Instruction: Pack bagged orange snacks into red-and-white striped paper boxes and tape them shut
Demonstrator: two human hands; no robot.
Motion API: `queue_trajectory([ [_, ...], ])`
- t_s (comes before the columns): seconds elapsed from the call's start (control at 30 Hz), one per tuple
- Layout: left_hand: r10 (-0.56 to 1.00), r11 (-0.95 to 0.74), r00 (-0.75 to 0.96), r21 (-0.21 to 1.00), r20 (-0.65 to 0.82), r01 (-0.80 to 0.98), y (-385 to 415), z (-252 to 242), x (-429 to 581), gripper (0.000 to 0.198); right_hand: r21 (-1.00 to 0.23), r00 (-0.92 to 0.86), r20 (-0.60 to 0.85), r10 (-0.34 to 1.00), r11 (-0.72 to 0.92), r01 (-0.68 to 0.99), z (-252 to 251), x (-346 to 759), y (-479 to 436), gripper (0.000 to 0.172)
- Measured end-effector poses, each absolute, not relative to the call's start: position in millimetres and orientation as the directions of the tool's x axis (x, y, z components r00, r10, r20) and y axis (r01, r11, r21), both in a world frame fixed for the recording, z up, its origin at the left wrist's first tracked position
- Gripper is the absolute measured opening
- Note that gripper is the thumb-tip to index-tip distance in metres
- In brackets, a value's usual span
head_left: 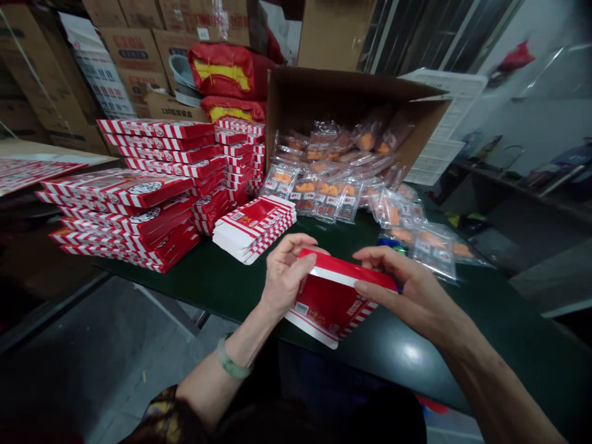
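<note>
A red and white striped carton [330, 302] is held tilted over the front edge of the green table, with a white flap hanging at its lower end. My left hand [289, 271] pinches its upper left corner, thumb on the near side. At the upper right edge, my right hand [404, 287] grips the carton between thumb and fingers. Just beyond the left hand lies a stack of flat, unfolded cartons [254, 225]. Clear packets with orange pieces [319, 194] lie heaped past the hands, spilling from an open cardboard box [358, 92].
Stacks of red and white boxes [134, 209] stand at the left of the green table [222, 290]. Red bags with yellow bands [231, 74] are piled behind them. Loose packets [435, 250] lie to the right, near a blue object [391, 244]. A white crate [435, 160] stands behind.
</note>
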State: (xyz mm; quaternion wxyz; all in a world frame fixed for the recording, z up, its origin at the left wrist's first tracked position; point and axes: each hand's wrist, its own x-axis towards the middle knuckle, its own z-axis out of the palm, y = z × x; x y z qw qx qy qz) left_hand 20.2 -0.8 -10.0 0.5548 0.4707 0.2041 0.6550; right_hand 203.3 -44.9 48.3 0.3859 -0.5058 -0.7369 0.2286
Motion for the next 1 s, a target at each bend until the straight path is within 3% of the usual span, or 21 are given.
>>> queue_trajectory([
  [0.2,0.914,-0.382,-0.034,0.830,0.404,-0.406,-8,-13,25,0.022,-0.626,-0.219,0.407,0.887,0.446,0.639,43,204,-47,0.016],
  [0.4,0.871,-0.490,-0.114,0.829,0.478,-0.270,0,-6,26,0.023,-0.508,-0.245,0.523,0.816,0.530,0.679,48,193,-47,0.020],
  [0.6,0.928,-0.347,-0.017,0.848,0.371,-0.402,18,0,25,0.026,-0.465,-0.222,0.552,0.804,0.518,0.718,41,184,-42,0.026],
  [0.73,0.954,-0.285,-0.054,0.834,0.295,-0.472,14,3,27,0.027,-0.446,-0.228,0.571,0.788,0.532,0.720,39,180,-45,0.026],
  [1.0,0.891,-0.445,-0.067,0.834,0.449,-0.327,23,-2,20,0.022,-0.401,-0.241,0.539,0.807,0.498,0.769,44,181,-37,0.026],
])
